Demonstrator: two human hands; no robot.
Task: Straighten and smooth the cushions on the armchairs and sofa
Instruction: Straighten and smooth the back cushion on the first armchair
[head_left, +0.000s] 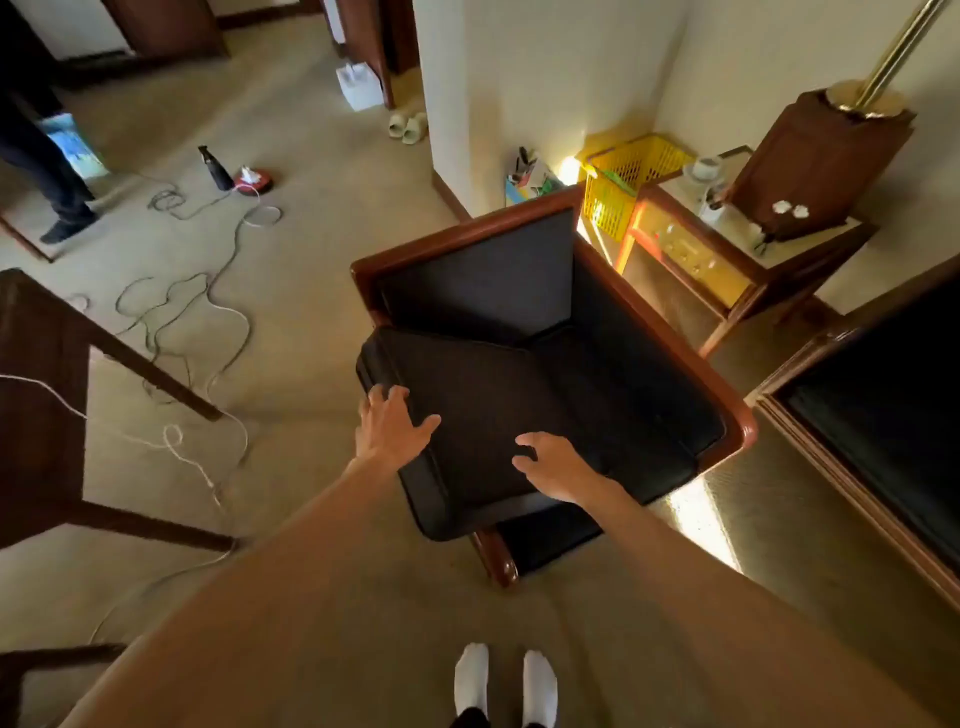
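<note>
Black cushion (498, 415) under both spread hands.

Beige carpet (322, 291) covers the floor; cream walls (561, 78) meet it at a dark skirting. Loose cables (208, 306) trail across the carpet, near a dark bottle (215, 169). A wooden side table (727, 270) stands in the corner beside a yellow basket (623, 182), carrying a brass lamp pole (898, 52). Slippers (408, 126) lie by a doorway. Warm light falls on the corner floor.
</note>
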